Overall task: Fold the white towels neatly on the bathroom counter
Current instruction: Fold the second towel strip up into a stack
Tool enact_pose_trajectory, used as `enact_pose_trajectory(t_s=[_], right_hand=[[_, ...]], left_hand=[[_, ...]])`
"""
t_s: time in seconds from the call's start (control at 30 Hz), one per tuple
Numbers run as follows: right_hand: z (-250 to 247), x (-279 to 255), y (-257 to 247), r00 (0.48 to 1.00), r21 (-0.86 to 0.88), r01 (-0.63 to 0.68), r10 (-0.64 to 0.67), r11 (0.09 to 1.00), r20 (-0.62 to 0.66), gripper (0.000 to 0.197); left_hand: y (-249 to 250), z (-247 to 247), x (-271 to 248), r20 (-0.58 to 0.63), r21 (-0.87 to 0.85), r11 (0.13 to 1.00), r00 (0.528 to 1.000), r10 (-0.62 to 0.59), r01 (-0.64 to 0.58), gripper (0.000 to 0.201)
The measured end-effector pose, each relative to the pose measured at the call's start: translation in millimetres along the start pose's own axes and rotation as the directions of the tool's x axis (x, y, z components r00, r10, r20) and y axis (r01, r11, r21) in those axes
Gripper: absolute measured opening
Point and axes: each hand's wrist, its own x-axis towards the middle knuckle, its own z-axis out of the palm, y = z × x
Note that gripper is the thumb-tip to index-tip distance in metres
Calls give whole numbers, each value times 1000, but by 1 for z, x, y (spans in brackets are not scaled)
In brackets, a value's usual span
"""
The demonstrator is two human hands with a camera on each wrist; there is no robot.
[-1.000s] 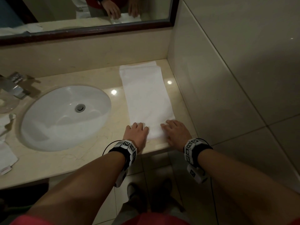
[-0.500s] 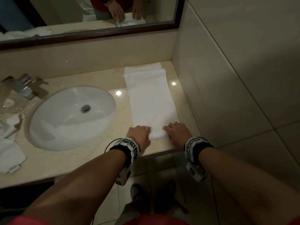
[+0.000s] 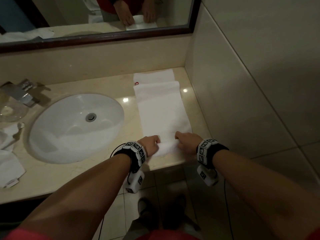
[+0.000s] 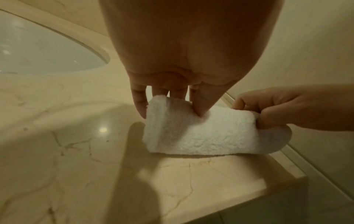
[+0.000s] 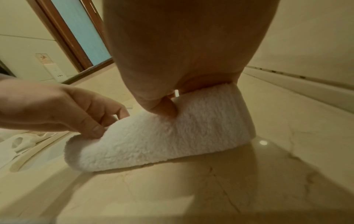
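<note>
A long white towel (image 3: 162,110) lies as a narrow strip on the marble counter (image 3: 86,174), running from the back wall to the front edge, right of the sink. Its near end (image 4: 199,134) is lifted off the counter and curled over. My left hand (image 3: 150,144) pinches the near left corner, thumb (image 4: 201,106) on top. My right hand (image 3: 187,142) pinches the near right corner (image 5: 214,121), thumb pressed into the pile. A second folded white towel (image 3: 154,77) with red lettering lies under the far end.
An oval white sink (image 3: 76,127) sits left of the towel, a chrome tap (image 3: 20,92) behind it. Crumpled white towels (image 3: 8,153) and a glass dish (image 3: 12,111) lie at the far left. A tiled wall (image 3: 242,84) bounds the counter's right side; a mirror (image 3: 97,13) hangs behind.
Both hands went from lying flat on the towel's near end to pinching its corners; that end has come up off the counter and curled over.
</note>
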Motion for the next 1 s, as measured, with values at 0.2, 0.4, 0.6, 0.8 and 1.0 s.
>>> enact_pose_trajectory(t_s=[0.2, 0.4, 0.6, 0.8, 1.0], right_hand=[[-1, 17, 4, 1000, -99, -1, 1, 995, -2, 33], [4, 25, 9, 997, -110, -11, 3, 994, -71, 32], [6, 26, 10, 968, -110, -45, 16, 993, -252, 26], [10, 18, 2, 946, -231, -26, -51, 973, -321, 13], [17, -5, 0, 941, -286, -5, -92, 958, -324, 24]], left_hand=[[-4, -3, 12, 4, -13, 1000, 1000, 23, -23, 34], [-6, -4, 21, -63, -1, 1000, 998, 23, -23, 31], [-4, -6, 19, -206, 134, 990, 976, 70, -43, 19], [16, 2, 1, -218, 421, 886, 926, 306, -194, 28], [21, 19, -15, -154, 583, 802, 951, 267, -131, 63]])
